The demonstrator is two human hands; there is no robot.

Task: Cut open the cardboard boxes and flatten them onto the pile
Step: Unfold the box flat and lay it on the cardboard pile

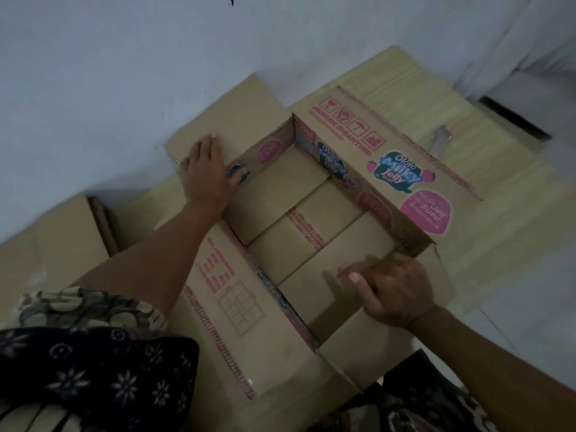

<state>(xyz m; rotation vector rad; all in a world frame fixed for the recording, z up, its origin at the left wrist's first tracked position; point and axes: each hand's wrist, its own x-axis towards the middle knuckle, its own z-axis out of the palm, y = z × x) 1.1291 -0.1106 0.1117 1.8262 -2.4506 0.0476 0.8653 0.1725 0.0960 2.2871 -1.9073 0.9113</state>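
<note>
Centrally, the cardboard box (314,226) stands open on the pile of flattened cardboard (467,120), its top flaps splayed outward and its bottom flaps not yet parted, so flattening is judged unfinished. The left hand (207,173) lies flat on the box's far-left flap, fingers (208,145) straight and holding nothing, apparently pressing that flap down to steady the box. The right hand (396,288), at the box's near-right wall, has curled fingers; it seems to grip a small tool reaching into the box, though the tool itself cannot be made out. A pale object (441,140), perhaps a cutter, rests on the pile beyond the box's far-right flap. Left of the box, another cardboard piece (62,232) lies by the wall (124,73).
</note>
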